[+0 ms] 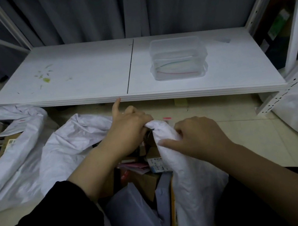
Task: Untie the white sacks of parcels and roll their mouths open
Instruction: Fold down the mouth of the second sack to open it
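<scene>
Left hand (127,127) and right hand (196,136) both gripped bunched rim of middle sack (167,139), index fingers extended. Risk: uneven pull tipping sack, spilling parcels (146,181).

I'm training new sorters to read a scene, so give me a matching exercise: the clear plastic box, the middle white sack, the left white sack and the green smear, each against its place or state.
Things
1. clear plastic box
2. middle white sack
3. left white sack
4. green smear

Places or states
A. on the left half of the shelf board
B. gripped at its rim by the left hand and the right hand
C. on the right half of the shelf board
D. at the far left, mouth open, no hand on it

Pairs: 1-C, 2-B, 3-D, 4-A
</scene>
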